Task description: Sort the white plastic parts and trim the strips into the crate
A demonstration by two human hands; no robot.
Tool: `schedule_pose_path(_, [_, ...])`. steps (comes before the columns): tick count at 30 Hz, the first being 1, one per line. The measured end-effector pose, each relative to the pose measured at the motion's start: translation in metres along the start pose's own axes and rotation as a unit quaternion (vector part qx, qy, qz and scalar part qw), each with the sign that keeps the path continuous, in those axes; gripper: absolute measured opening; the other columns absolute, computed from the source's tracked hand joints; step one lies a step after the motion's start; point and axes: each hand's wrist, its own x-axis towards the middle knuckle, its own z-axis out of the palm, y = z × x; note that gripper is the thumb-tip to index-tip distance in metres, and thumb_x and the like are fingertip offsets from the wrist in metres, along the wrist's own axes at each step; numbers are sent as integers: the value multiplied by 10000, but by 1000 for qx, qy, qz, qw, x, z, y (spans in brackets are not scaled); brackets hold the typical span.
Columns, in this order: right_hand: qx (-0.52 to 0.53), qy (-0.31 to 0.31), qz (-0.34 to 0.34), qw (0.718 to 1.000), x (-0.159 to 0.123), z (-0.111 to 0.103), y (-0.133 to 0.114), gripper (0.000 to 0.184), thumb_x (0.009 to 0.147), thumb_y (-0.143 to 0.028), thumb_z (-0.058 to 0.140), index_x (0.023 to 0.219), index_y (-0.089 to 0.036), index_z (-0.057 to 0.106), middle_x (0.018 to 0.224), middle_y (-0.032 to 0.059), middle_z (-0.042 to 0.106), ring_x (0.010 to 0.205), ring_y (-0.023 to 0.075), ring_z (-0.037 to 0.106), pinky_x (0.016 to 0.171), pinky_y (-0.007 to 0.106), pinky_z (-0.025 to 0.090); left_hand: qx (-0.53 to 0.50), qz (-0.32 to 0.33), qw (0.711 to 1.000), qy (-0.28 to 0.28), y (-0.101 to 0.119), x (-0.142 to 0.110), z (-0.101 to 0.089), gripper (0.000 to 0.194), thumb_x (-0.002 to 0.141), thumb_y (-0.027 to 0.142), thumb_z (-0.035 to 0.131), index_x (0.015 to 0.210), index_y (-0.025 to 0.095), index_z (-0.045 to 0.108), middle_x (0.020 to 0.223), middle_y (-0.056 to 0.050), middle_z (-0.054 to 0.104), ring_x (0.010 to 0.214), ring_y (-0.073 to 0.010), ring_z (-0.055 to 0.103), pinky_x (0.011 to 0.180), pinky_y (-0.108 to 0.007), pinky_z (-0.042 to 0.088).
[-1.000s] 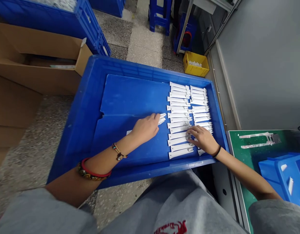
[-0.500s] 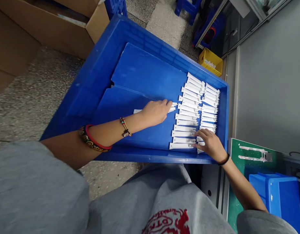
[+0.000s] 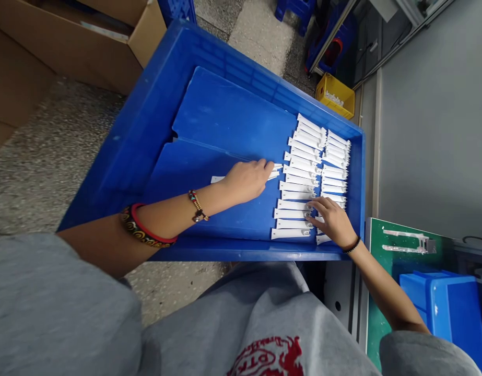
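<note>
Narrow white plastic strips (image 3: 291,213), each with a small raised end, lie in two columns at the right side of the blue tray (image 3: 233,250). My left hand (image 3: 248,180) is closed over a few loose white strips (image 3: 217,179), whose ends stick out on both sides of it near the tray's middle. At the lower part of the columns is my right hand (image 3: 333,222). Its thumb and forefinger are apart, at the raised ends of the nearer column. The palm hides part of the second column.
An open cardboard box (image 3: 87,47) stands beyond the tray's left side. A yellow crate (image 3: 335,96) with small white parts sits past the far right corner. To the right are a green surface (image 3: 385,282) and a blue bin (image 3: 440,303). Blue stools (image 3: 295,10) stand behind.
My right hand has moved a little up along the columns, away from the tray's near edge. My left hand stays over the loose strips. The whole view has shifted slightly.
</note>
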Motion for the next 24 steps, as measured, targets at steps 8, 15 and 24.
schedule_pose_path(8, [-9, 32, 17, 999, 15, -7, 11, 275, 969, -306, 577, 1210, -179, 617, 1186, 123, 653, 1070, 282, 591, 925, 425, 510, 19, 4, 1000, -12, 1, -1, -3, 341, 919, 107, 423, 1246, 37, 489, 1147, -203, 603, 1001, -324, 648, 706, -347, 512])
schedule_pose_path(15, [-24, 42, 22, 999, 32, 3, 21, 267, 977, -225, 521, 1222, -197, 623, 1180, 117, 660, 1046, 284, 594, 903, 424, 529, 23, 4, 999, -24, 2, -1, -5, 367, 934, 114, 426, 1292, 42, 468, 1193, -200, 593, 1040, -315, 646, 744, -351, 526])
schedule_pose_path(24, [-5, 55, 18, 998, 30, 1, 24, 226, 989, -290, 524, 1160, -200, 641, 1121, 109, 680, 1013, 274, 609, 864, 406, 531, 26, 3, 999, -23, 2, -1, -4, 374, 936, 114, 416, 1300, 42, 463, 1186, -195, 590, 1033, -313, 645, 742, -357, 526])
